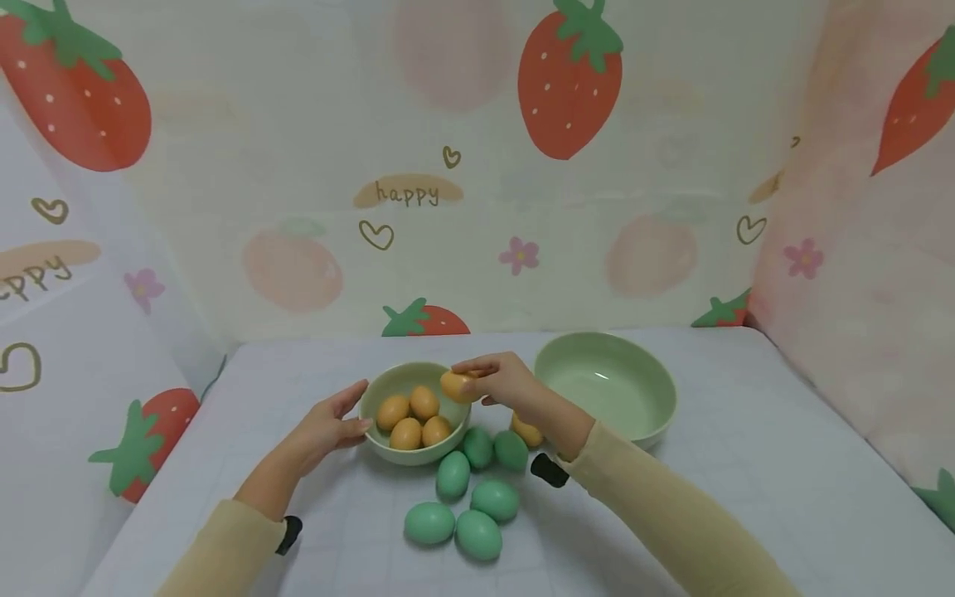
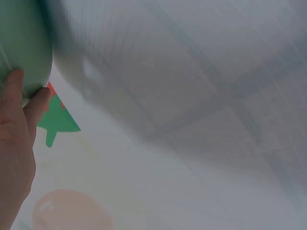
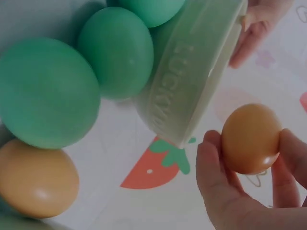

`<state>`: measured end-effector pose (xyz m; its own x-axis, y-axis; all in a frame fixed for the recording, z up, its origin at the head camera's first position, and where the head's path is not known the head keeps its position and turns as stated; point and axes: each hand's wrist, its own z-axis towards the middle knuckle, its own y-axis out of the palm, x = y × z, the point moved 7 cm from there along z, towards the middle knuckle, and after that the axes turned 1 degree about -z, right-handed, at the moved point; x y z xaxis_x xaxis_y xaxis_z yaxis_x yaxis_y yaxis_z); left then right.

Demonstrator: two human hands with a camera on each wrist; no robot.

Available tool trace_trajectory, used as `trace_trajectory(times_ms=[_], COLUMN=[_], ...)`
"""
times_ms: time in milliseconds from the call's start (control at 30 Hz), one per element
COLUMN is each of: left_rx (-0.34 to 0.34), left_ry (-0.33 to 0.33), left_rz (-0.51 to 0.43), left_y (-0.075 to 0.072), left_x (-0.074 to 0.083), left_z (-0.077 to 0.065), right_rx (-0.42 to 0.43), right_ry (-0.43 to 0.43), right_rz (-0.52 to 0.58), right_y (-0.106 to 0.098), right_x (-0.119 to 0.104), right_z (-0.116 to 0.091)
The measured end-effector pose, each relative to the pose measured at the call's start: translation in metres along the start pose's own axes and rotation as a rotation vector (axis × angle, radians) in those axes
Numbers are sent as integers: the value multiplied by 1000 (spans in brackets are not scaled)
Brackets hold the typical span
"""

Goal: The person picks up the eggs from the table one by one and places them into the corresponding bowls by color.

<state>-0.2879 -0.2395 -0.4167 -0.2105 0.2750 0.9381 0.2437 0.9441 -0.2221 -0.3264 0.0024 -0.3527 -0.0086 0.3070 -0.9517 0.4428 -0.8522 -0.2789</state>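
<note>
My right hand (image 1: pixel 507 383) pinches a brown egg (image 3: pixel 252 139) between thumb and fingers, over the right rim of the smaller pale green bowl (image 1: pixel 425 454). Several brown eggs (image 1: pixel 406 434) lie inside that bowl. At its left side my left hand (image 1: pixel 328 424) rests thumb and fingers against the rim and outer wall, fingers fairly straight; the left wrist view shows fingertips (image 2: pixel 43 93) against the bowl's wall. Several green eggs (image 1: pixel 496 501) lie on the table in front and to the right of the bowl. Another brown egg (image 1: pixel 526 431) is partly hidden behind my right wrist.
A larger pale green bowl (image 1: pixel 642 414) stands at the back right, beyond my right forearm. The table (image 1: pixel 328 531) has a white cloth, and strawberry-print sheets (image 1: pixel 492 274) hang behind it and at both sides.
</note>
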Motion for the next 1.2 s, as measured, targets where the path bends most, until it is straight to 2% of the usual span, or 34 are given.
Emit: trace_trajectory(times_ms=[200,433,900,1200], left_rx=[3,5,-18,-21], left_ry=[-5,2,8,10], left_rz=[-8,-21,-34,-39], left_y=[-1,-2,-2,-5], left_x=[1,1,-1,-1], left_z=[-1,4,0,4], right_rx=[-90,-125,-231,-312], right_ry=[19,29,78,118], right_rz=[39,48,62,68], right_y=[6,7,22,32], right_x=[-2,-6,-3,2], right_z=[5,9,22,33])
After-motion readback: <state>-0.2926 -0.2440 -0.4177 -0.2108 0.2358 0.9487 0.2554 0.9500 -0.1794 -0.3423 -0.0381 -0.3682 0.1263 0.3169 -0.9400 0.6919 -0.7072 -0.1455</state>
